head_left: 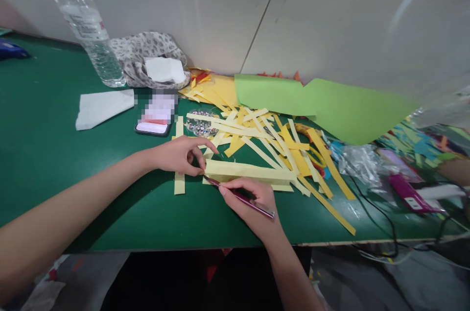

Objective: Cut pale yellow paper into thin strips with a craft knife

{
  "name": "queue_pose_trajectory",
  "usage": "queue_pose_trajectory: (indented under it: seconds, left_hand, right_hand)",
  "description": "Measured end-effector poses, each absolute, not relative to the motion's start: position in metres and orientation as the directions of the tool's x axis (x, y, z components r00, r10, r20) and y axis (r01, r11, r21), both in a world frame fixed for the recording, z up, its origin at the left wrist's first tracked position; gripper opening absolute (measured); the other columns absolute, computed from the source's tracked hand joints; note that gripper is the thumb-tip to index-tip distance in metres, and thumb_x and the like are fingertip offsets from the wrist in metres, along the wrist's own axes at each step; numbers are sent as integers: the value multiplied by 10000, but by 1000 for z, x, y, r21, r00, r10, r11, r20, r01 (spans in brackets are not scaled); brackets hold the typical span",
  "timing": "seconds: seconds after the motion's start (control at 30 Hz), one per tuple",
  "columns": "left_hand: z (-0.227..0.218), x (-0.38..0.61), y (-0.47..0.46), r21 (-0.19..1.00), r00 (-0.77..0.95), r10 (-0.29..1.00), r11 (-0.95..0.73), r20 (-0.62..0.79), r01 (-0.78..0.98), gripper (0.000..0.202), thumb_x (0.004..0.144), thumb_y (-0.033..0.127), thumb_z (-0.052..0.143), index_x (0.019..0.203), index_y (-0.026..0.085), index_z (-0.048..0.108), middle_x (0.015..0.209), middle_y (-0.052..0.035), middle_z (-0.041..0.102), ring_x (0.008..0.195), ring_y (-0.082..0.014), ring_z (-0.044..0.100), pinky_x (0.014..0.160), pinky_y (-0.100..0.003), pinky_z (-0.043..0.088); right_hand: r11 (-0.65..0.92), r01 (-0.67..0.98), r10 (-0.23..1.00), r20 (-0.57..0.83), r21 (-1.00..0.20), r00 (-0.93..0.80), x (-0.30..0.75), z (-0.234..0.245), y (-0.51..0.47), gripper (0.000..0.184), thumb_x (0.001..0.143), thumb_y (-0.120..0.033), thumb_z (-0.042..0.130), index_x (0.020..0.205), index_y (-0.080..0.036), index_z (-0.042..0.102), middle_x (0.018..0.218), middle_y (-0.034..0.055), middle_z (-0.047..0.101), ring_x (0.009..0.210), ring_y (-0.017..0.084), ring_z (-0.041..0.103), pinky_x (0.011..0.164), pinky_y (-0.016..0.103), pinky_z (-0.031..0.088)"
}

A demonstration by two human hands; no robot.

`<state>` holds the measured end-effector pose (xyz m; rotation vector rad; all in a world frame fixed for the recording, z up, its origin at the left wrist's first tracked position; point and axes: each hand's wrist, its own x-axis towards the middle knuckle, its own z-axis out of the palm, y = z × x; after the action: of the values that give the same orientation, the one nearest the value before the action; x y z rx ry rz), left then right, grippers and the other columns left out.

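My right hand (253,203) grips a dark red pen (247,199) with a silver clip. Its thin tip points left, by the near left end of a folded pale yellow paper strip (249,170). At that same end, my left hand (179,154) pinches the strip's corner between thumb and a bent finger, while the index finger stretches out above the paper. Part of the folded strip's near edge is hidden behind my right hand. A narrow pale paper strip (179,183) lies upright on the green table, under and beside my left hand.
Loose yellow strips (257,130) pile up behind the hands, near yellow-handled scissors (316,156) and a clear bag of beads (201,124). A phone (156,115), water bottle (88,32) and tissue (105,107) stand left. Green paper (348,110) leans at the wall; cables (378,210) run right.
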<state>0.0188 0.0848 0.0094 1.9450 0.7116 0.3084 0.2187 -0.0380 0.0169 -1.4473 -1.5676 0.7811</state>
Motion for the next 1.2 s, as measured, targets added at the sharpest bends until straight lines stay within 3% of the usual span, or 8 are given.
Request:
queue_pose_trajectory:
  seconds: [0.47, 0.8, 1.2]
  left_hand:
    - [8, 19, 86, 881, 805, 588, -335, -83, 335, 530, 670, 157, 656, 1184, 219, 541, 756, 20, 718, 481, -59, 430, 512, -191, 366]
    - [9, 19, 85, 875, 801, 593, -344, -78, 341, 554, 665, 155, 652, 1204, 220, 540, 762, 19, 721, 475, -55, 428, 502, -183, 370]
    - [9, 20, 85, 862, 802, 595, -377, -56, 340, 455, 668, 190, 664, 1109, 214, 557, 738, 23, 716, 474, -60, 430, 515, -192, 375]
  right_hand:
    - [107, 424, 979, 170, -899, 115, 217, 11, -40, 62, 701, -195, 702, 640, -199, 713, 629, 9, 720, 579, 165, 674, 541, 233, 527]
    - [164, 463, 979, 201, -871, 31, 219, 15, -41, 62, 735, -188, 697, 712, -223, 743, 725, 14, 755, 647, 176, 698, 653, 272, 558]
    - [196, 513, 971, 239, -835, 18, 216, 17, -42, 73, 739, -180, 678, 685, -214, 715, 694, 14, 735, 620, 168, 681, 629, 265, 545]
